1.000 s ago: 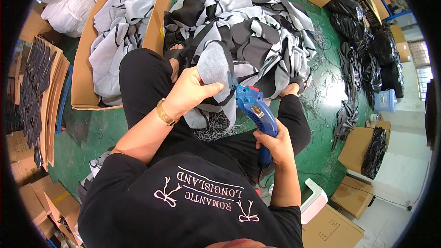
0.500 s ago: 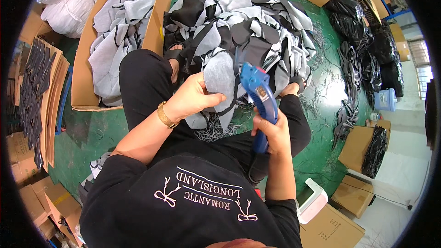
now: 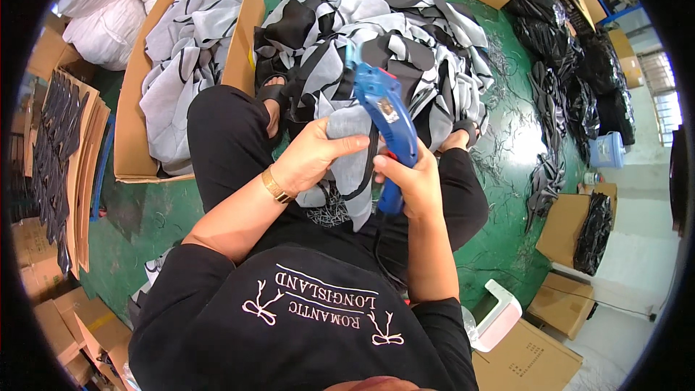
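Note:
My left hand [image 3: 308, 158] pinches a grey fabric piece [image 3: 350, 122] with dark edging between thumb and fingers; its lower end hangs down between my legs. In my right hand [image 3: 418, 187] I grip blue electric scissors [image 3: 387, 108] by the handle. Their head points up and away, just beyond the top of the held piece, and the blade area is blurred. A dark cord runs from the handle's lower end toward my lap. Ahead of my knees lies a large heap of grey and black fabric pieces [image 3: 358, 9]. Thin cut strips [image 3: 326, 211] lie under the held piece.
A cardboard box [image 3: 242, 54] filled with grey fabric pieces stands left of the heap. White sacks [image 3: 108, 32] are behind it. Black plastic bags [image 3: 539, 40] line the right side, near a light blue bin [image 3: 607, 150]. A white and pink stool [image 3: 498, 317] stands at lower right.
The electric scissors have swung up and to the left, with my right hand closer to my left. The held fabric piece has shifted slightly lower, and my left hand moved a little right.

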Motion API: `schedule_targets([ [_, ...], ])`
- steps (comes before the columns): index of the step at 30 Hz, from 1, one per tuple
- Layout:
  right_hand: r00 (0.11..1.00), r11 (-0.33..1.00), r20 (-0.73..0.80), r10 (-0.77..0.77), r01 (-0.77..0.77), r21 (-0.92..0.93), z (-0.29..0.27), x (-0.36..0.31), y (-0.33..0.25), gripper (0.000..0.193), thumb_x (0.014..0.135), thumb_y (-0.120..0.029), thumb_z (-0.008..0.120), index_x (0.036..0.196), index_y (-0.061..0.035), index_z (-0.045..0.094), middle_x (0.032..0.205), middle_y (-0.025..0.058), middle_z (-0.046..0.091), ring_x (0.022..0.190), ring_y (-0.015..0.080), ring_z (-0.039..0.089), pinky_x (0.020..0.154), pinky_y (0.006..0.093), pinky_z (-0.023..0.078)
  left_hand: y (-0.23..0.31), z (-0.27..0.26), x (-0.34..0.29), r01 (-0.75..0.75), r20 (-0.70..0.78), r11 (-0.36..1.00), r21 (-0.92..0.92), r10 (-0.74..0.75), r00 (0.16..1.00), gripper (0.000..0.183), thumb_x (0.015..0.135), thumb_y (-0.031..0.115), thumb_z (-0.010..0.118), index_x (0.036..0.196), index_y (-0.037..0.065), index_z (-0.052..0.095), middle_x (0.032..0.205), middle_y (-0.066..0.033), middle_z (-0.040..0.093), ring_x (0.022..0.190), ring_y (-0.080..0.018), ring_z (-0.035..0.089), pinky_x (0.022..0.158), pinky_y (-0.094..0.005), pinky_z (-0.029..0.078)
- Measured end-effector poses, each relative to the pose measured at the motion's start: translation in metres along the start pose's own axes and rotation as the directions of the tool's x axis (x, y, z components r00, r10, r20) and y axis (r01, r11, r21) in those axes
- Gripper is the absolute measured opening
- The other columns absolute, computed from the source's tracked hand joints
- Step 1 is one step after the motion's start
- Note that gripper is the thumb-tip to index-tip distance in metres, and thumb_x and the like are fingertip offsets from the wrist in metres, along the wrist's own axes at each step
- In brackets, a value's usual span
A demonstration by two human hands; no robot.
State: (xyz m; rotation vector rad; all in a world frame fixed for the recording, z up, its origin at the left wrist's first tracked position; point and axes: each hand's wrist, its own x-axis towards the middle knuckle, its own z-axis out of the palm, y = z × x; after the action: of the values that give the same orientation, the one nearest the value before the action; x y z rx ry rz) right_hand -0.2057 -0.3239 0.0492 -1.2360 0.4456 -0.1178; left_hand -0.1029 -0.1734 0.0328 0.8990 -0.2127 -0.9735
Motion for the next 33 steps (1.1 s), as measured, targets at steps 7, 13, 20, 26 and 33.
schedule_targets([
  [7, 0.985, 0.987, 0.117, 0.124, -0.135, 0.085, -0.054, -0.028, 0.028, 0.041, 0.068, -0.022, 0.075, 0.094, 0.0012, 0.053, 0.063, 0.0063, 0.051, 0.055, 0.0156, 0.051, 0.051, 0.0278, 0.044, 0.017, -0.02, 0.015, -0.034, 0.039, 0.988, -0.148, 0.041, 0.998, 0.036, 0.087, 0.011, 0.064, 0.12, 0.003, 0.055, 0.108, -0.004, 0.064, 0.094, -0.0128, 0.062, 0.084, -0.029, 0.05],
  [13, 0.941, 0.954, 0.211, 0.265, -0.287, 0.083, -0.062, -0.042, 0.035, 0.034, 0.066, -0.006, 0.077, 0.093, 0.0023, 0.058, 0.072, 0.0052, 0.058, 0.057, 0.0158, 0.058, 0.052, 0.0285, 0.05, 0.019, -0.013, 0.015, 0.012, 0.108, 0.974, -0.227, 0.013, 0.994, 0.032, 0.087, 0.01, 0.063, 0.117, 0.002, 0.056, 0.106, -0.0053, 0.065, 0.092, -0.0136, 0.064, 0.082, -0.0295, 0.052],
  [20, 0.92, 0.936, 0.23, 0.317, -0.342, 0.08, -0.062, -0.044, 0.038, 0.033, 0.065, -0.004, 0.077, 0.093, 0.002, 0.06, 0.072, 0.0063, 0.06, 0.056, 0.016, 0.058, 0.052, 0.029, 0.05, 0.015, -0.017, 0.012, 0.049, 0.115, 0.966, -0.252, -0.02, 0.993, 0.036, 0.087, 0.009, 0.062, 0.121, -0.001, 0.054, 0.112, -0.0081, 0.063, 0.098, -0.0152, 0.063, 0.086, -0.0314, 0.051],
  [26, 0.918, 0.932, 0.268, 0.293, -0.337, 0.136, -0.058, -0.044, 0.042, 0.033, 0.065, -0.009, 0.077, 0.091, 0.0022, 0.06, 0.069, 0.0065, 0.059, 0.055, 0.016, 0.057, 0.052, 0.029, 0.049, 0.017, -0.01, 0.006, 0.032, 0.14, 0.976, -0.215, -0.001, 0.99, 0.029, 0.086, 0.007, 0.064, 0.115, 0.002, 0.059, 0.104, -0.0047, 0.066, 0.092, -0.0121, 0.064, 0.083, -0.0277, 0.051],
  [33, 0.909, 0.898, 0.33, 0.256, -0.349, 0.267, -0.043, -0.037, 0.038, 0.034, 0.065, -0.019, 0.076, 0.083, -0.0008, 0.053, 0.061, 0.0064, 0.051, 0.051, 0.0161, 0.05, 0.048, 0.028, 0.043, 0.007, -0.009, 0.003, -0.059, 0.116, 0.994, -0.09, 0.069, 0.991, 0.036, 0.086, 0.003, 0.063, 0.121, 0.004, 0.054, 0.108, -0.0027, 0.063, 0.095, -0.0106, 0.061, 0.085, -0.0272, 0.049],
])
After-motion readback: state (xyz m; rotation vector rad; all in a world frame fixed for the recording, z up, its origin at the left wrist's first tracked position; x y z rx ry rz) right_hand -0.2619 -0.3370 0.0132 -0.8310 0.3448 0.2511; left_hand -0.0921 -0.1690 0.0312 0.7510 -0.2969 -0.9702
